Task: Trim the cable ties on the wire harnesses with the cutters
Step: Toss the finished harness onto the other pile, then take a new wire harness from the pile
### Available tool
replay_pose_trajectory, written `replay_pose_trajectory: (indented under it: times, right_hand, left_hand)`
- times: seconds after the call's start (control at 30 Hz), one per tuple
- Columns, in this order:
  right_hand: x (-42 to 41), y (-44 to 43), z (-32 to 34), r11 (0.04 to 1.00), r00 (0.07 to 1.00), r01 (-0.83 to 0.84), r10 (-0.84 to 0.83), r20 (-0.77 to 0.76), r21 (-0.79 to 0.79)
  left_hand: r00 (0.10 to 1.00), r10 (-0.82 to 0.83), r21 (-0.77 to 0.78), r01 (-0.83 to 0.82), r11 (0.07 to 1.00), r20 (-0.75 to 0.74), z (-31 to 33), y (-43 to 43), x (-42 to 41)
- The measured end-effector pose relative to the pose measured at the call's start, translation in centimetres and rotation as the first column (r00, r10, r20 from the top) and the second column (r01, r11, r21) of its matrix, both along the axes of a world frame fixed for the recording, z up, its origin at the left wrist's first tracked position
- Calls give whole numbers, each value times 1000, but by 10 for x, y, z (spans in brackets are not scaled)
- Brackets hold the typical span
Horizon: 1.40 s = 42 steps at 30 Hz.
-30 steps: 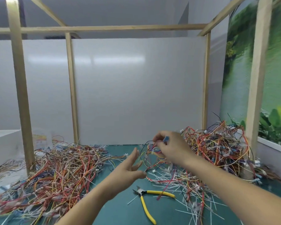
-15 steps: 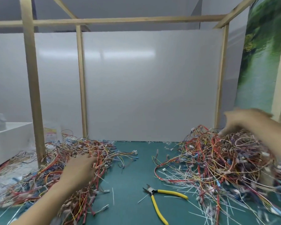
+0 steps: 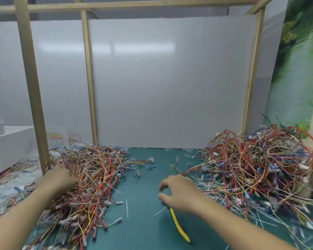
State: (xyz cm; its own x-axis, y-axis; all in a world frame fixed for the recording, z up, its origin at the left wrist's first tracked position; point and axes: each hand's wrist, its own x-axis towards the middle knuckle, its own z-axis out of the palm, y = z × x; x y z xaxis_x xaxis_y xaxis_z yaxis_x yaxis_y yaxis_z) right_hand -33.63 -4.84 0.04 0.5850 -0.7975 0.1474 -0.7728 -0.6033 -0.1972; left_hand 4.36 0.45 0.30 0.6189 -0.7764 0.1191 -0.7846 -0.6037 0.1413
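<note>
Right hand [image 3: 179, 193] was over the head of the cutters [image 3: 179, 226]. Thumb and fingers were spread apart and curved, not closed on anything I could see. 1 yellow handle ran out from under the palm, back along the wrist. The other handle and the blades were hidden under the hand. Read it as a reach for the tool, grip not yet made.

Left hand [image 3: 57, 179] was palm-down on the left heap [image 3: 98, 170] of harnesses, fingertips buried in wires. Can't tell if it pinched 1 or just rested there. My guess: picking a harness to trim while the right hand fetched the tool.

2 heaps, 1 per hand. The flat left heap sat under the left hand, and the taller right heap [image 3: 257, 165] was just beyond and outboard of the right. Probably a done/to-do split, but which is which I can't tell. The green mat [image 3: 145, 177] between the hands served as the work gap, with the cutters parked there in easy right-hand reach. White tie offcuts [image 3: 126, 208] lay in that gap, thumb side of the right hand.
</note>
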Motion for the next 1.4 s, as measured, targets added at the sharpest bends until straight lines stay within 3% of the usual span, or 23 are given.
replay_pose_trajectory:
  times: [0.2, 0.33, 0.47, 0.53, 0.63, 0.7, 0.77, 0.83, 0.93, 1.0, 1.1, 1.23, 1.3, 1.4]
  right_hand:
    - [2, 1, -23, 1000, 990, -17, 16, 137, 7]
    - [-7, -4, -24, 997, 969, 8, -26, 246, 72]
    - [-6, -10, -24, 990, 932, 22, -69, 356, 136]
    - [-1, -12, -26, 986, 908, 13, -81, 412, 164]
    - [12, -13, -32, 983, 894, -16, -67, 442, 182]
    - [17, -14, -40, 982, 903, -37, -47, 427, 186]
    - [17, -15, -48, 983, 918, -51, -24, 395, 177]
    - [15, -17, -55, 985, 929, -57, -8, 371, 163]
    - [14, -19, -58, 986, 932, -59, -2, 363, 157]
    - [14, -19, -60, 987, 930, -58, 0, 368, 147]
    - [15, -18, -64, 990, 933, -64, 15, 359, 124]
    - [14, -19, -68, 993, 929, -69, 28, 368, 100]
    - [14, -19, -69, 992, 924, -72, 29, 381, 100]
    - [15, -19, -68, 984, 869, -56, -35, 493, 169]
  left_hand:
    - [984, -48, -465, -37, 884, -169, 21, 1, 8]
    - [991, -111, -571, 47, 820, -78, 32, -3, -14]
    - [967, -245, -589, 237, 773, 69, 34, -8, -74]
    - [943, -330, -576, 291, 764, 37, 23, -8, -102]
    - [899, -438, -345, 410, 844, -3, -5, -8, -126]
    - [874, -424, -125, 460, 879, 236, -16, -5, -125]
    - [758, -364, -121, 498, 858, 541, -10, -1, -115]
    - [654, -325, -135, 550, 824, 683, -6, -3, -103]
    - [805, -359, 93, 360, 928, 471, -7, -3, -100]
    - [846, -365, 246, 286, 926, 390, -12, -10, -108]
    - [777, -424, 170, 392, 904, 465, -21, -24, -132]
    - [752, -343, -41, 440, 897, 563, -29, -31, -170]
    - [788, -354, -85, 452, 888, 503, -40, -29, -187]
    - [894, -363, -221, 422, 879, 263, -57, -22, -205]
